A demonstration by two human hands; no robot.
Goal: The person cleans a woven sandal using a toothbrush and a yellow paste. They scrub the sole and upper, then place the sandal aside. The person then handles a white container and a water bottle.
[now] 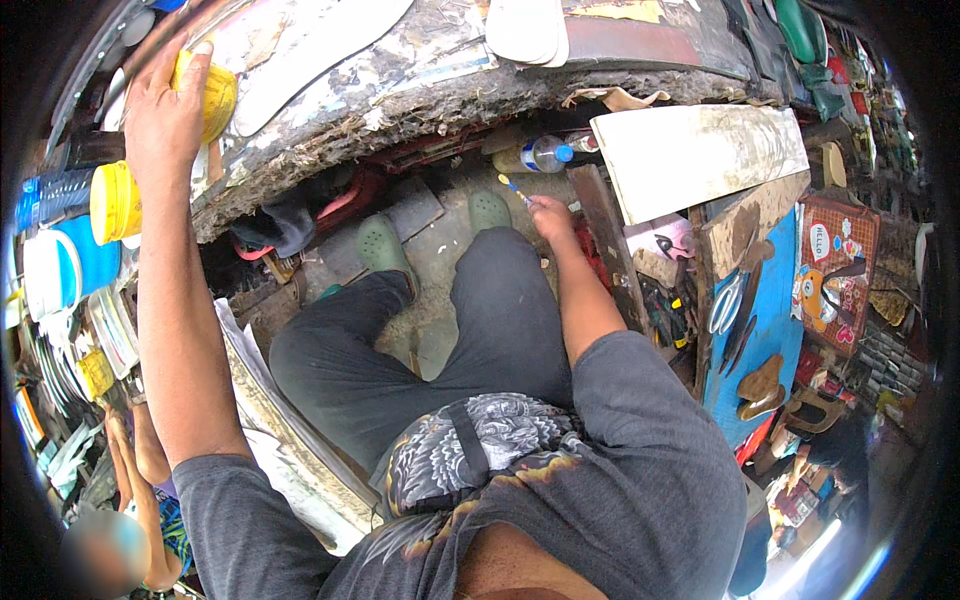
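Yellow can (215,95) sits at the left end of the worn, paint-crusted surface (400,80), near its front edge. Left hand (165,105) is on it, fingers wrapped around the can. Second yellow can (115,203) lies just below, off the surface edge, beside a blue-and-white tub (65,265). Right hand (550,215) is low, under the surface's front edge, fingers pinched on a small brush (515,188). Plastic bottle (540,155) lies just beyond the brush. White board (700,155) leans at right. Green clogs (385,245) on the floor.
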